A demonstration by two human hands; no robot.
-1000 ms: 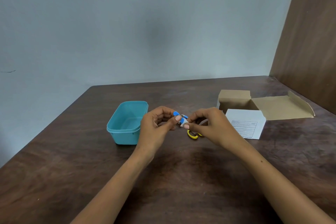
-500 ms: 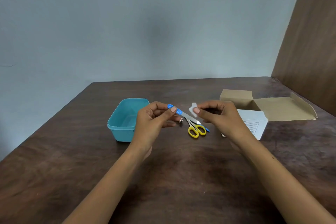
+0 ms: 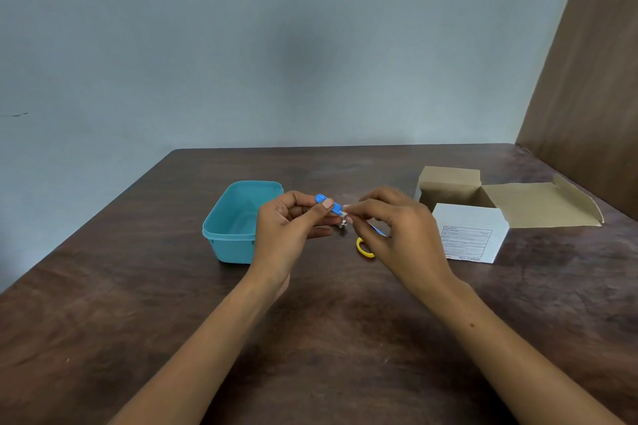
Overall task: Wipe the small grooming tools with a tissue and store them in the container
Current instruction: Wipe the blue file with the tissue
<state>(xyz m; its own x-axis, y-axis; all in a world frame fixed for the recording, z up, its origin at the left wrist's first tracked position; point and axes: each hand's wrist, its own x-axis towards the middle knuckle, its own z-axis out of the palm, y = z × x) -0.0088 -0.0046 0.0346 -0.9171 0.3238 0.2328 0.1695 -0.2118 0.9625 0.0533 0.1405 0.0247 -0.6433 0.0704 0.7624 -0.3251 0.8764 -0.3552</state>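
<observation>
Up above the middle of the brown table [image 3: 138, 286], seen from the head camera, both hands meet over a small blue tool. At about nine o'clock from that meeting point, the left hand [image 3: 286, 228] has its thumb and curled fingers pinching a blue-handled nail file [image 3: 326, 203], whose blue end sticks up toward eleven o'clock. At three o'clock from the file, the right hand [image 3: 397, 231] pinches a small white tissue [image 3: 346, 208] between thumb and forefinger, and the tissue touches the file's near end; the right fingers are blurred, so how they lie beyond that I cannot tell. Just below the file, a bit of shiny metal shows under the left fingers, too small to name. A pair of scissors with a yellow handle loop [image 3: 364, 248] lies on the table at five o'clock from the file, mostly hidden by the right hand. An open teal container [image 3: 241, 221] sits just beside the left hand, at nine o'clock. At three o'clock, well apart from the hands, stands an open cardboard box [image 3: 483, 207] with its flap laid out flat and a printed label on its white front.
</observation>
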